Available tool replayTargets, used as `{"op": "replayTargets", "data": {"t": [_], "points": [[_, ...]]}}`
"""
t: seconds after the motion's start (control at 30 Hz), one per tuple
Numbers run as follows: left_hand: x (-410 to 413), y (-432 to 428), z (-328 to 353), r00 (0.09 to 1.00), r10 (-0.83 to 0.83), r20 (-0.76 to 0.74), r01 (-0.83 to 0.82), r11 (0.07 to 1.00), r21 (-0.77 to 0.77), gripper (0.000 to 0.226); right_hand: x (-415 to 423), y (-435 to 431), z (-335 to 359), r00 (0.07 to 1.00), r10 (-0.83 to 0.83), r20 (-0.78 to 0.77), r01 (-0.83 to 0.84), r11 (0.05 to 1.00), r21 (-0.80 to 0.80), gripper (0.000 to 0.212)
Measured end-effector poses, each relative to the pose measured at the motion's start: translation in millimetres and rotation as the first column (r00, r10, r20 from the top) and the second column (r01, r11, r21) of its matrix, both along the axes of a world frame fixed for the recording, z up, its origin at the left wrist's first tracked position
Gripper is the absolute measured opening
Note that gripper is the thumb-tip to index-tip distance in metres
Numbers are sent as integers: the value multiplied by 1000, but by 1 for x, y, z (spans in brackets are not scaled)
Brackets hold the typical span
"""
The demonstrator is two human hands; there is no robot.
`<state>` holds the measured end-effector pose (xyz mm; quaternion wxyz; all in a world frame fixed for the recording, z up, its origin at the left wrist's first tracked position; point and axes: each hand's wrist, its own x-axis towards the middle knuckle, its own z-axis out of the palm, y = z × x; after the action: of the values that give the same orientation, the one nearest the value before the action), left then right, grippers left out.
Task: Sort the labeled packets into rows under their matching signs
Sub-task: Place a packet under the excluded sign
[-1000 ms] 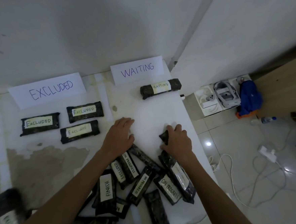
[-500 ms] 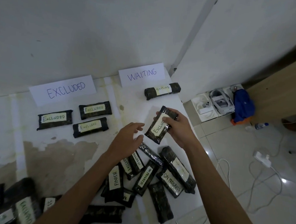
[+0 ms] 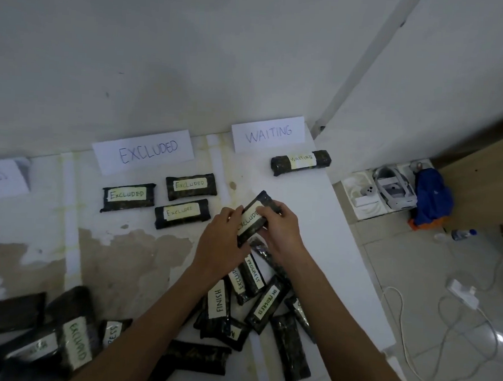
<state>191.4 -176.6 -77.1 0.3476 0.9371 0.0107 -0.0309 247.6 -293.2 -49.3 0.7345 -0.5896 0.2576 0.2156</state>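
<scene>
We hold one packet (image 3: 252,218), labelled EXCLUDED, above the table (image 3: 307,224) between both hands. The left hand (image 3: 221,243) clamps its lower left edge; the right hand (image 3: 280,228) clamps its upper right side. Its long axis runs diagonally, near end low left, far end up right.

The EXCLUDED sign (image 3: 143,151) and its three packets (image 3: 180,212) lie to the left of the grip, just beside the left hand. We judge the left hand nearer. The placed packets lie roughly crosswise, so we expect to rotate ours before setting it down.
</scene>
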Motion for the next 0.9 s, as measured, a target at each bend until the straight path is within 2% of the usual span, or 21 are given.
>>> {"op": "replayTargets", "data": {"t": [0.13,0.23,0.3,0.4,0.47,0.5,0.6,0.67,0.77,0.9], "points": [[-13,41,-1,999,40,-20,-39,999,35,71,-9,22,-2,982,172,72,-165,981,-99,28],[-27,81,-5,994,92,-59,-88,994,66,72,-14,38,-9,941,327,92,-297,924,-242,31],[-40,109,-7,988,135,-77,-128,987,93,68,-17,49,-16,900,423,102,-369,866,-337,30],[-58,148,-16,981,168,-100,-156,980,122,60,-22,64,-28,786,598,153,-446,721,-531,28],[-67,171,-25,974,186,-127,-167,975,147,60,-25,70,-41,660,709,249,-401,613,-681,30],[-69,180,-30,970,196,-142,-173,972,160,61,-26,73,-49,566,776,278,-367,539,-759,33],[-72,199,-42,959,226,-172,-199,966,163,63,-24,87,-68,268,942,203,-242,270,-932,40],[-70,204,-47,957,225,-184,-199,969,149,64,-21,96,-77,140,983,122,-154,143,-978,43],[-66,206,-54,957,232,-172,-205,965,162,65,-16,105,-83,67,997,43,-71,47,-996,42],[-66,200,-59,980,181,-83,-153,952,266,62,-13,105,-86,78,996,32,-38,35,-999,37]]}}
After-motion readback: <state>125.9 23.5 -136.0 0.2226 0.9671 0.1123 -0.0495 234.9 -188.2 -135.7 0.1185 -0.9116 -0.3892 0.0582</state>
